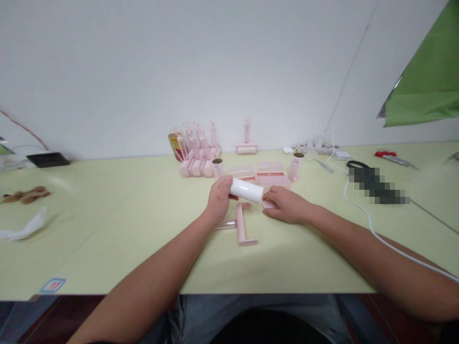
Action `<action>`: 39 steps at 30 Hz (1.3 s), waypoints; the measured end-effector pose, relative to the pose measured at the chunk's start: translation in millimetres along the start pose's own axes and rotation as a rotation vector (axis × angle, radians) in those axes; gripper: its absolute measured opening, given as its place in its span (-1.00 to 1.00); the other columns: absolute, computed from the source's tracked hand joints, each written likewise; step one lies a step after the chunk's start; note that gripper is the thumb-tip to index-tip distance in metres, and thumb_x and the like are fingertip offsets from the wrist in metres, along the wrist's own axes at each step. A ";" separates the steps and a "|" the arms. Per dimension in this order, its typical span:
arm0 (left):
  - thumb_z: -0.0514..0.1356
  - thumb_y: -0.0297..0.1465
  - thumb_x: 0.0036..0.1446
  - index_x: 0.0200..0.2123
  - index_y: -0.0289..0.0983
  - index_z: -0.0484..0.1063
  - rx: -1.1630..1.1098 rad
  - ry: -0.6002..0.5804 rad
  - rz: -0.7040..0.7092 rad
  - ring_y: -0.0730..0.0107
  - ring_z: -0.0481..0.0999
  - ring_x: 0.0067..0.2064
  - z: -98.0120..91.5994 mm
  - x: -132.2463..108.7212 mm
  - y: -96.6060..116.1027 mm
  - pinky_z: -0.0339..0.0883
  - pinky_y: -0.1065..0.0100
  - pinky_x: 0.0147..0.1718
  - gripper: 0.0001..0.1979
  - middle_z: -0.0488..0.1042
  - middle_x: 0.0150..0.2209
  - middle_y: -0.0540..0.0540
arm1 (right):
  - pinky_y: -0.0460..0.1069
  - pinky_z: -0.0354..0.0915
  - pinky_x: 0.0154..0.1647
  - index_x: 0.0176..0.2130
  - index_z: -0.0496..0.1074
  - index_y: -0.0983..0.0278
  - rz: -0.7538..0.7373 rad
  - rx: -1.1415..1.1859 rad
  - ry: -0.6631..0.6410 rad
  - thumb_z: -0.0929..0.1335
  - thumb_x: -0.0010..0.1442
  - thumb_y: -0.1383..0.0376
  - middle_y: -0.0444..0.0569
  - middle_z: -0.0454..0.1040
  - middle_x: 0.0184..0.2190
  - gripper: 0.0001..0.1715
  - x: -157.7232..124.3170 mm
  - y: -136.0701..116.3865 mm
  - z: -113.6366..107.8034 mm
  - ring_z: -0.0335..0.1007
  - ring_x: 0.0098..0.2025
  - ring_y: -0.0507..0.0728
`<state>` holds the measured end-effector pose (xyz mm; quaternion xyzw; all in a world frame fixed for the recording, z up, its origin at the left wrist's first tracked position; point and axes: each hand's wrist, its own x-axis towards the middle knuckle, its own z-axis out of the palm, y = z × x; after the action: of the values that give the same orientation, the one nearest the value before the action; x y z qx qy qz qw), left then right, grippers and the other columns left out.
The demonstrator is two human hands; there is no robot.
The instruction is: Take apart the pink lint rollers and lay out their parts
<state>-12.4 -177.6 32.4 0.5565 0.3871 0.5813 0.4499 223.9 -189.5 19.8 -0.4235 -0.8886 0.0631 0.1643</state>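
Observation:
A white lint roller refill (247, 190) is in my left hand (219, 196), gripped at one end and pointing right. My right hand (287, 204) has its fingers closed around a pale pink round cap (268, 204), close to the free end of the roll. Whether cap and roll touch I cannot tell. Below them lies a pink lint roller frame (241, 229) on its side, its clear handle (226, 224) partly behind my left wrist. Just beyond my hands sit pink covers (272, 174).
Several finished lint rollers (195, 165) stand at the back left; another lint roller (246, 143) is by the wall. Upright rolls or handles with brown ends flank the covers. To the right lie a white cable (364, 215), a black strap (358, 165) and red-handled scissors (392, 156).

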 end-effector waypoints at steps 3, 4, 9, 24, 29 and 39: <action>0.12 0.05 0.14 -0.35 -0.31 0.37 0.006 0.001 -0.023 0.45 0.41 -0.49 0.5 0.3 -1.3 0.35 0.44 -0.57 -0.52 0.38 -0.48 -0.02 | 0.00 0.20 -0.20 -0.12 0.45 0.30 -0.020 0.092 0.043 0.38 0.17 0.14 0.05 0.46 -0.23 -0.66 0.3 -4.9 -2.5 0.33 -0.21 0.17; 0.10 0.06 0.14 -0.34 -0.31 0.37 0.010 -0.008 -0.034 0.44 0.42 -0.50 0.8 0.1 -2.1 0.35 0.43 -0.58 -0.50 0.38 -0.48 -0.03 | -0.01 0.20 -0.21 -0.11 0.44 0.30 -0.030 0.138 0.068 0.39 0.17 0.14 0.04 0.46 -0.23 -0.65 0.3 -7.1 -3.4 0.33 -0.21 0.16; 0.08 0.08 0.17 -0.31 -0.32 0.36 0.054 -0.128 -0.047 0.46 0.41 -0.50 3.6 -4.8 -1.9 0.32 0.46 -0.57 -0.47 0.38 -0.48 -0.03 | -0.03 0.24 -0.24 -0.09 0.42 0.29 -0.091 0.385 0.160 0.41 0.16 0.12 0.01 0.48 -0.25 -0.62 -0.8 -16.7 -5.6 0.35 -0.27 0.12; 0.03 0.09 0.21 -0.19 -0.36 0.35 0.147 -0.367 -0.017 0.42 0.48 -0.47 4.3 -10.4 9.2 0.33 0.44 -0.53 -0.43 0.44 -0.43 -0.09 | 0.01 0.32 -0.15 0.08 0.35 0.29 -0.125 0.700 0.276 0.45 0.13 0.13 0.06 0.50 -0.10 -0.42 -2.0 -13.8 5.6 0.42 -0.14 0.17; 0.03 0.09 0.21 -0.21 -0.38 0.37 0.178 -0.412 0.027 0.44 0.44 -0.46 6.6 -13.4 15.3 0.32 0.45 -0.50 -0.42 0.42 -0.45 -0.08 | 0.02 0.33 -0.10 0.08 0.34 0.29 -0.132 0.774 0.278 0.46 0.13 0.15 0.08 0.49 -0.06 -0.42 -2.2 -16.2 4.8 0.43 -0.08 0.18; -0.01 0.07 0.24 -0.30 -0.37 0.37 0.279 -0.456 0.068 0.44 0.40 -0.42 5.1 -12.2 16.8 0.28 0.43 -0.44 -0.44 0.41 -0.42 -0.08 | 0.09 0.31 0.03 0.11 0.33 0.30 -0.162 0.801 0.302 0.46 0.13 0.14 0.11 0.47 -0.01 -0.39 -2.4 -17.4 1.4 0.41 0.00 0.22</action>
<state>-9.2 -194.4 45.2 0.7423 0.3333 0.3970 0.4247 212.1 -202.3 22.3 -0.2597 -0.7902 0.3272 0.4484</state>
